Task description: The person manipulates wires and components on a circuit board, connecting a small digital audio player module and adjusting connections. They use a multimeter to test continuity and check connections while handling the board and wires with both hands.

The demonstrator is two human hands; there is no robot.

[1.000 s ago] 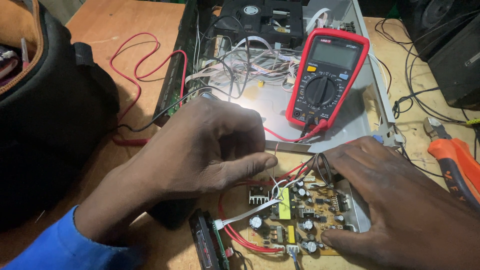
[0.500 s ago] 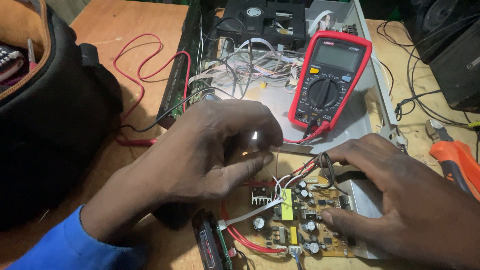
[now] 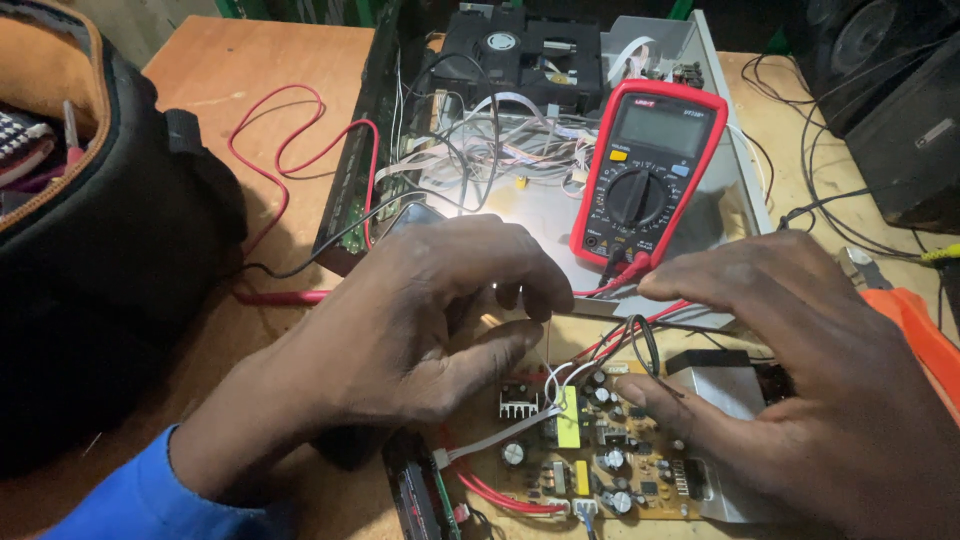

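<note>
Closely over the circuit board: two hands at work

Both hands are hovering low over a brown circuit board (image 3: 600, 460) that is lying on the wooden surface (image 3: 250, 80), just in front of an opened metal chassis (image 3: 700, 60). The left hand (image 3: 420, 320) is reaching in from the lower left, its fingers curling inward with thumb and fingertips drawing close together above the board's upper left corner; whether anything thin is pinched between them cannot be told, since the fingers are hiding the spot. The right hand (image 3: 800, 380) is spreading half open from the right, its forefinger tip touching the board's right part beside a silvery heat sink (image 3: 725, 390), with nothing gripped in it.

A red-cased multimeter (image 3: 650, 170) is leaning inside the chassis just behind the hands, its red lead (image 3: 620, 282) running down between the two hands toward the board. White and grey wires (image 3: 480, 150) are tangling inside the chassis, near a black disc drive (image 3: 520, 45) at its back. A red cable (image 3: 290, 150) is looping across the surface to the left, next to a black bag (image 3: 110, 280). An orange tool handle (image 3: 925, 330) is showing at the right edge, behind the right hand.
</note>
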